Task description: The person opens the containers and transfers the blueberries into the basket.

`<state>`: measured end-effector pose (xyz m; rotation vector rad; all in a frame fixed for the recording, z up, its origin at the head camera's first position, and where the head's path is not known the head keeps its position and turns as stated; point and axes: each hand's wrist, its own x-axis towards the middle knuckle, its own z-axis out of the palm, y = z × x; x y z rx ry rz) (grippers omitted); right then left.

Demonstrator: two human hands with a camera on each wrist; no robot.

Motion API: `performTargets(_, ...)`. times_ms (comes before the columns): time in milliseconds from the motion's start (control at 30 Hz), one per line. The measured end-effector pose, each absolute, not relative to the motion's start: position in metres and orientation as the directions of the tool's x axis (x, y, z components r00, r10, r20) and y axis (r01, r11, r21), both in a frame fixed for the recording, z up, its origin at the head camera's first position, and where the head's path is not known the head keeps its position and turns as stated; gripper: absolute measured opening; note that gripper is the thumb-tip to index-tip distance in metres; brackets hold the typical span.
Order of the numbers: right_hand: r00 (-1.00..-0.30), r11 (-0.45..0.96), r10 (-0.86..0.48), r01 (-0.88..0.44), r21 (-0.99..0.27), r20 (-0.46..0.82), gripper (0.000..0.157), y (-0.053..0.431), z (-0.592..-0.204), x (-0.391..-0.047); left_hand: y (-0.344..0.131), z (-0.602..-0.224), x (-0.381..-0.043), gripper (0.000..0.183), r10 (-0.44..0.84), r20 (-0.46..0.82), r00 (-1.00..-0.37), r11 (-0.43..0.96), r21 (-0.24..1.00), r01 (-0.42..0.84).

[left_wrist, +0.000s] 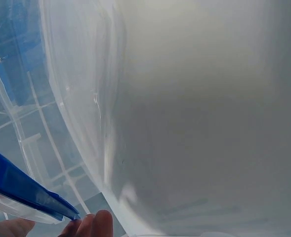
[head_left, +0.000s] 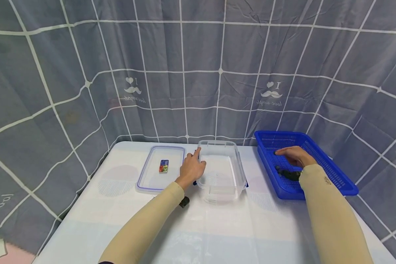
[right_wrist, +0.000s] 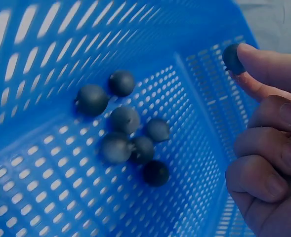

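Two hands: both over the table [head_left: 217, 227], well apart, each in a tan sleeve.
Lid [head_left: 150, 179]: clear with a blue rim, flat on the table at the far left; a small coloured label [head_left: 164, 166] sits at its middle.
Left hand [head_left: 192, 168]: between the lid and the box, resting against the box's left wall, fingers fairly straight and pointing away from the person; nothing held. In the left wrist view a fingertip [left_wrist: 98, 223] lies just beside a blue clip [left_wrist: 29, 192] at the box's edge.
Box [head_left: 232, 172]: clear plastic, uncovered, upright at the table's middle, just right of the lid; nothing shows inside.
Basket [head_left: 336, 176]: blue, perforated, on the table right of the box and apart from it.
Balls [right_wrist: 128, 140]: seven dark ones, clustered on the basket floor, several touching.
Right hand [head_left: 293, 156]: inside the basket, thumb and forefinger pinching one dark ball [right_wrist: 233, 58] near the basket's wall; the other fingers [right_wrist: 264, 143] are curled.
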<state>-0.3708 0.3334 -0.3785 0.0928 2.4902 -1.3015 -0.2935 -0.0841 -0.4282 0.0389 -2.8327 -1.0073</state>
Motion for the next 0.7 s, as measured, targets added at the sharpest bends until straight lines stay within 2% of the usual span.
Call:
performTargets(133,-0.943,0.563,-0.064,0.236,-0.792,-0.326,0.054,0.338,-0.389,-0.369,-0.084,-0.428,-0.293,0.064,-0.064,0.110,-0.992,0.775,0.631,0.020)
performTargets(267,-0.941,0.539,-0.062,0.248,-0.805,-0.331,0.031,0.341,-0.395,-0.368,-0.084,-0.428,-0.293,0.064,-0.063,0.105,-0.993,0.772,0.635,0.018)
performTargets(333,-0.942,0.532,-0.072,0.241,-0.811,-0.327,0.025,0.342,-0.396,-0.366,-0.083,-0.428,-0.293,0.064,-0.062,0.105,-0.993,0.772,0.636,0.019)
performTargets(400,-0.942,0.533,-0.071,0.242,-0.811,-0.328,0.028,0.342,-0.396,-0.365,-0.083,-0.427,-0.293,0.064,-0.062,0.108,-0.992,0.770,0.637,0.021)
performTargets(567,-0.940,0.587,-0.102,0.206,-0.783,-0.324,0.052,0.336,-0.391,-0.363,-0.083,-0.426,-0.293,0.064,-0.062,0.105,-0.993,0.777,0.629,0.018)
performTargets(700,-0.950,0.627,-0.129,0.144,-0.765,-0.285,0.055,0.325,-0.378,-0.364,-0.085,-0.424,-0.293,0.067,-0.058,0.103,-0.993,0.783,0.622,0.018)
